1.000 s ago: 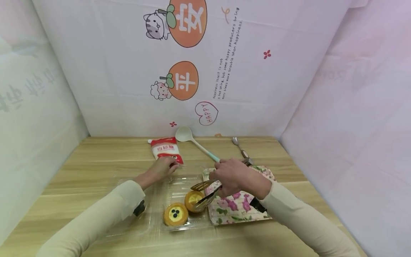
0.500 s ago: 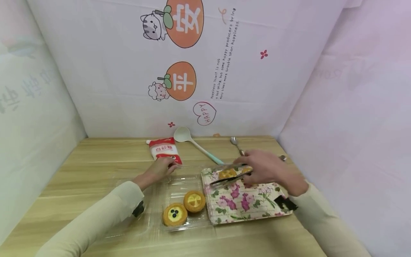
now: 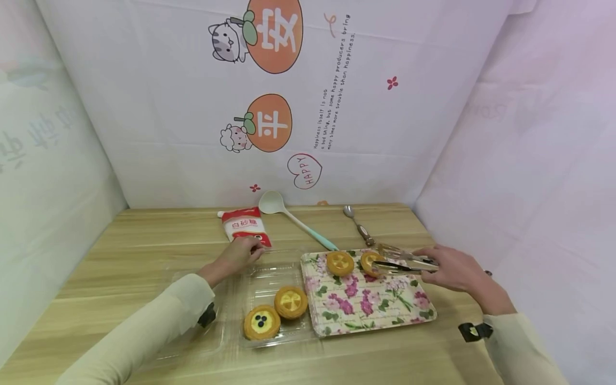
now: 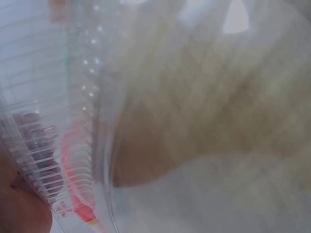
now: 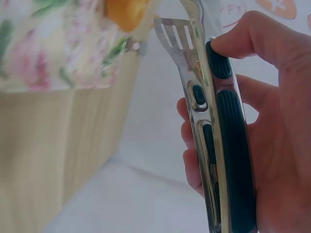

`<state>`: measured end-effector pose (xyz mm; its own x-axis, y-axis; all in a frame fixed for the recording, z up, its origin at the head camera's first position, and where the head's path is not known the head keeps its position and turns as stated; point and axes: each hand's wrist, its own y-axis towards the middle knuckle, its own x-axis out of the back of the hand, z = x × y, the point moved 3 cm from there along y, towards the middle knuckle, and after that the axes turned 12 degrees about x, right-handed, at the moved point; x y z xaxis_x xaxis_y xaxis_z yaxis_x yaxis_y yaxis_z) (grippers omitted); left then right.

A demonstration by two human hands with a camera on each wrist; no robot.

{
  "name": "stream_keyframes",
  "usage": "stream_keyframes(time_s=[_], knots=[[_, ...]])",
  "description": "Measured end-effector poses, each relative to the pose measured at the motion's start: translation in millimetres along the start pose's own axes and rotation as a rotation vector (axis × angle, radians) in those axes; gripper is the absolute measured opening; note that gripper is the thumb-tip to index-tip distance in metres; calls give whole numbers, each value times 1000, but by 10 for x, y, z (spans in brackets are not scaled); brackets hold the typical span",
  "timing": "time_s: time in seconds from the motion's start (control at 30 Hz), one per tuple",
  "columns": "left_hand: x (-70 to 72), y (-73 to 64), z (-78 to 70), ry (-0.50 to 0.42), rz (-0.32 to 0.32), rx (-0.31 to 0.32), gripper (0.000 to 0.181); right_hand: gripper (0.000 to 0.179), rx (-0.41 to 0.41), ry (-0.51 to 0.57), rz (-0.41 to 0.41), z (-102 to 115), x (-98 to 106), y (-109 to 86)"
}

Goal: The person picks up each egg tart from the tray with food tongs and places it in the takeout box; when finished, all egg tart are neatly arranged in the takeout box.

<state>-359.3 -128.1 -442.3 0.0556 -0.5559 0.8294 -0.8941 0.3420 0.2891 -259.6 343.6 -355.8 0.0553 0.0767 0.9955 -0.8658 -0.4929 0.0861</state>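
My right hand [image 3: 454, 270] grips metal food tongs [image 5: 209, 111] with dark green grips and slotted ends, thumb on one arm and fingers round the other. In the head view the tongs' tips overlap the right edge of an egg tart [image 3: 370, 263] on the flowered tray [image 3: 394, 299]. Another egg tart [image 3: 340, 263] sits to its left. My left hand [image 3: 238, 254] pinches the clear plastic box lid [image 4: 53, 150] near the back edge, its fingers visible through the ridged wall. In the clear box [image 3: 269, 278] lie a tart with a cross-shaped topping [image 3: 291, 302] and a blueberry-topped tart [image 3: 262, 322].
Behind my left hand lies a red and white sugar bag [image 3: 244, 224]. A ladle [image 3: 308, 230] with a mint handle and a small spoon [image 3: 358, 224] lie along the back. White printed cloth walls [image 3: 192, 160] enclose the wooden table [image 3: 159, 235] at the back and sides.
My right hand with the tongs has moved right from the box, over the flowered tray, to its right side. Two tarts on the tray now show. My left hand stays put.
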Motion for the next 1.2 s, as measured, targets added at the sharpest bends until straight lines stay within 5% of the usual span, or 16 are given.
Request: stream_keyframes(time_s=[0.37,0.77,0.97,1.2], knots=[[28,-3,-9,-15,5,8,5,51,-38,107,38,-233,-254,-69],[7,8,-3,-6,16,9,6,48,-47,155,33,-219,-445,31],[23,-1,5,6,20,12,6,45,-40,129,3,-106,-337,95],[14,11,-12,1,36,6,7,45,59,50,-110,354,-11,397]])
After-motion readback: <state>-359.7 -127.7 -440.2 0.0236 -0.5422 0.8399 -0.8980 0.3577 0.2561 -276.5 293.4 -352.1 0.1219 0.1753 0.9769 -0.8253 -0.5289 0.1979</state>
